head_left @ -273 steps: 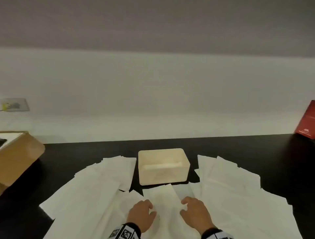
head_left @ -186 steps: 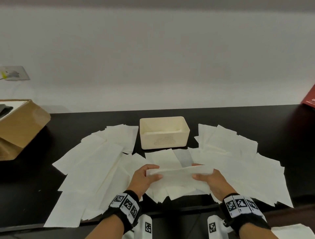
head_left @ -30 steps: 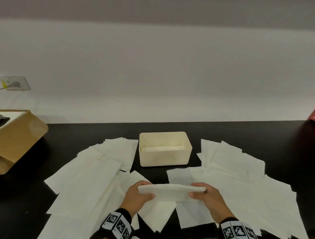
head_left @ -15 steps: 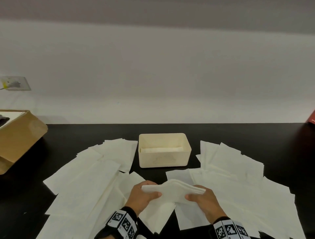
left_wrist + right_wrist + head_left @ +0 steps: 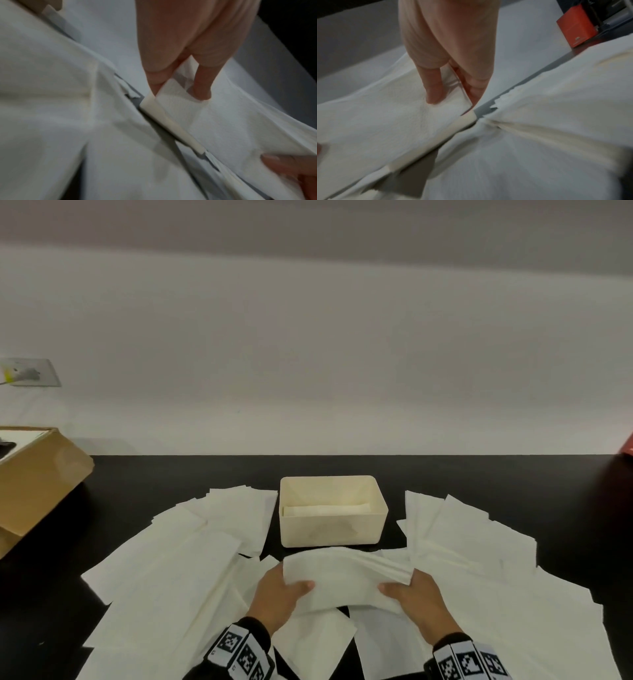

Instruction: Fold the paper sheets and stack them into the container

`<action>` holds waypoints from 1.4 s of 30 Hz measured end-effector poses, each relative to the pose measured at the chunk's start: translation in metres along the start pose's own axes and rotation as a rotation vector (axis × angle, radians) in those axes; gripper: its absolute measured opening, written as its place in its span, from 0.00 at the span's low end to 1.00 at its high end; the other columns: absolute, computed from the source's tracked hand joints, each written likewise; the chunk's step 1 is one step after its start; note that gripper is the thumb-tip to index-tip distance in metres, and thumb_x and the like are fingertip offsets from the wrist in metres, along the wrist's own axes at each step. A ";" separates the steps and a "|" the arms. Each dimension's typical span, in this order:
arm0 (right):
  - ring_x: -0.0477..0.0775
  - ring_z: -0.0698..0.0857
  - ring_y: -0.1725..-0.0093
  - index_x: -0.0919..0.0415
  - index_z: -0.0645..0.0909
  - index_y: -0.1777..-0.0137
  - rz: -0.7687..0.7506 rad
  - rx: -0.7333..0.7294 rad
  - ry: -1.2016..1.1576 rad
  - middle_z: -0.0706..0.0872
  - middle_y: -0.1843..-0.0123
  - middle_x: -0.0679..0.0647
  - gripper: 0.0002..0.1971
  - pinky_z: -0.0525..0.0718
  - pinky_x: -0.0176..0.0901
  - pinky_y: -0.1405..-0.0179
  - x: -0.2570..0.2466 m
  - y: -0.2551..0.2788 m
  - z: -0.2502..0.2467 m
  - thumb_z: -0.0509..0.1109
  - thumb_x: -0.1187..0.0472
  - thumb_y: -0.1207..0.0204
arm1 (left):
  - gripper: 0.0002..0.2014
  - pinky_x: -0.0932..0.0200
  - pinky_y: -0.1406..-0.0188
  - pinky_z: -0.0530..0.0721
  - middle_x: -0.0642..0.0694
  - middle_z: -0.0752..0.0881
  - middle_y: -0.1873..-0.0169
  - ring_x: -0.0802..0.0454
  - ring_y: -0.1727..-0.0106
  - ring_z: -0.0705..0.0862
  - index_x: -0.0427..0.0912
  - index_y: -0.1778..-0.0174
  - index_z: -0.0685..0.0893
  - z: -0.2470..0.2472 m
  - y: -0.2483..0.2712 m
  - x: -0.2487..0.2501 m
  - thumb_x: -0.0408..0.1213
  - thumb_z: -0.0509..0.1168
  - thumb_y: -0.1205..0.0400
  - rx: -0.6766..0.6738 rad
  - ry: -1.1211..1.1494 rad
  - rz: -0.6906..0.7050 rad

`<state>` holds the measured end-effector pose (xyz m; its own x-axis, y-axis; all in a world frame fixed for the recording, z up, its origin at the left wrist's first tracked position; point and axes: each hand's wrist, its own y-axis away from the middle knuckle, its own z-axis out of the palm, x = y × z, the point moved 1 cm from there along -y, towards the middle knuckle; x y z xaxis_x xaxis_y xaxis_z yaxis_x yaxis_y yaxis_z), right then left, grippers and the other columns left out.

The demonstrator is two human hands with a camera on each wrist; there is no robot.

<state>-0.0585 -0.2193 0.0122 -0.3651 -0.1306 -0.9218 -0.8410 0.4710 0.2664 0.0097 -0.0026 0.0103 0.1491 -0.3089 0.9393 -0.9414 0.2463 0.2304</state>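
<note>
Folded sheet (image 5: 346, 580): held above tabletop (image 5: 171, 474), before container (image 5: 330, 529).
Left hand (image 5: 277, 597): pinched sheet's left end.
Right hand (image 5: 416, 599): pinched right end.

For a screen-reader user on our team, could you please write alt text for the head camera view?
Two hands, left hand and right hand, hold a folded paper sheet by its ends just in front of a cream container with folded paper inside. Loose sheets cover the black table; a cardboard box sits far left.
</note>
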 end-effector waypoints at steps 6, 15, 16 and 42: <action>0.57 0.84 0.51 0.60 0.83 0.48 -0.158 0.089 0.071 0.86 0.53 0.55 0.10 0.80 0.44 0.50 -0.077 -0.039 0.003 0.75 0.68 0.29 | 0.19 0.52 0.38 0.81 0.44 0.84 0.42 0.44 0.39 0.82 0.41 0.34 0.79 -0.023 -0.045 0.069 0.35 0.70 0.22 0.148 -0.065 0.119; 0.54 0.78 0.56 0.60 0.68 0.29 -0.265 0.167 0.309 0.82 0.46 0.63 0.23 0.75 0.40 0.58 -0.134 -0.115 0.030 0.60 0.74 0.24 | 0.27 0.59 0.49 0.78 0.38 0.78 0.39 0.44 0.44 0.80 0.38 0.26 0.63 -0.019 -0.126 0.111 0.24 0.63 0.20 0.248 -0.317 0.135; 0.55 0.78 0.58 0.60 0.68 0.30 -0.277 0.157 0.377 0.81 0.50 0.62 0.23 0.76 0.41 0.60 -0.131 -0.122 0.032 0.58 0.75 0.24 | 0.26 0.61 0.51 0.76 0.40 0.77 0.42 0.48 0.48 0.77 0.38 0.27 0.63 -0.015 -0.132 0.108 0.23 0.61 0.20 0.243 -0.369 0.143; 0.55 0.83 0.37 0.65 0.78 0.36 -0.106 -0.043 1.116 0.83 0.43 0.58 0.14 0.78 0.40 0.37 -0.109 -0.171 0.065 0.56 0.66 0.17 | 0.14 0.52 0.30 0.73 0.41 0.83 0.38 0.44 0.36 0.81 0.35 0.38 0.79 0.018 -0.187 0.078 0.30 0.52 0.14 -0.198 -1.640 0.089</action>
<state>0.1510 -0.2293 0.0485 -0.4260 -0.8872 -0.1774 -0.8943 0.3831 0.2314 0.1917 -0.0894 0.0358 -0.4783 -0.8354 -0.2708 -0.8592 0.3812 0.3413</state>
